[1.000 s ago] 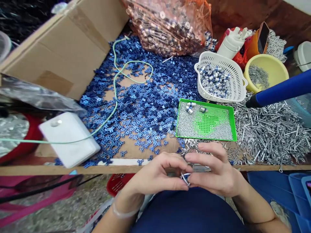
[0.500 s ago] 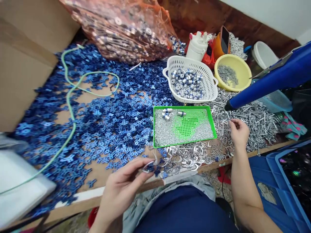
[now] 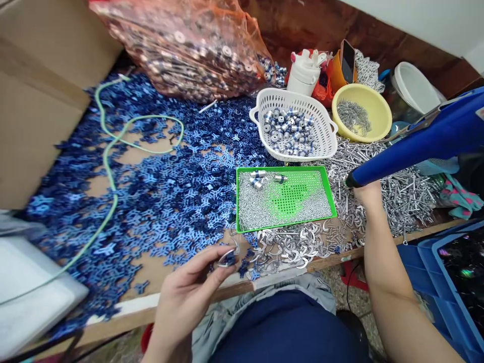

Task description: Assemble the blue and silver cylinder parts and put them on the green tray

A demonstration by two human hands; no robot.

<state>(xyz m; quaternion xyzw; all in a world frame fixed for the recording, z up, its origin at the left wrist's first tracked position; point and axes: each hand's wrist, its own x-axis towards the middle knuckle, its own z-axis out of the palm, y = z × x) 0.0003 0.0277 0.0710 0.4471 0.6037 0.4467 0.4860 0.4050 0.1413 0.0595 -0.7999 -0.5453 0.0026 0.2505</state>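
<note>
"Blue three-pronged bits [image 3: 181, 196] all over this bench [image 3: 128, 322]. What's the left hand [image 3: 191, 287] doing?"

"Pinching a curved metal piece [image 3: 223, 258] between thumb and finger, near the bench edge. Something dark blue [image 3: 229, 259] sits in it, too small to say how they fit."

"And the right hand [image 3: 368, 193]?"

"Well apart, over by the metal pins [image 3: 412, 196]. That blue tool [image 3: 412, 147] hides the fingers, so no clue if they've got anything."

"Which step's this, then?"

"Part-fetching, I'd guess: one hand minds the piece, the other's at the pins. Calls for a steady left pinch and clearing that tool tip, imo."

"Containers, left to right?"

"See-through orange bag [image 3: 244, 33], stuffed with silvery cylinders [image 3: 181, 65]. Green tray [image 3: 291, 201]: tiny silvery bits [image 3: 253, 209], barer in the middle, three banded cylinders [image 3: 280, 178] along the back. White basket [image 3: 323, 131] just behind: loads more cylinders. Yellow bowl [image 3: 378, 113] beside it: thin metal stuff [image 3: 353, 118], can't make out what."
</note>
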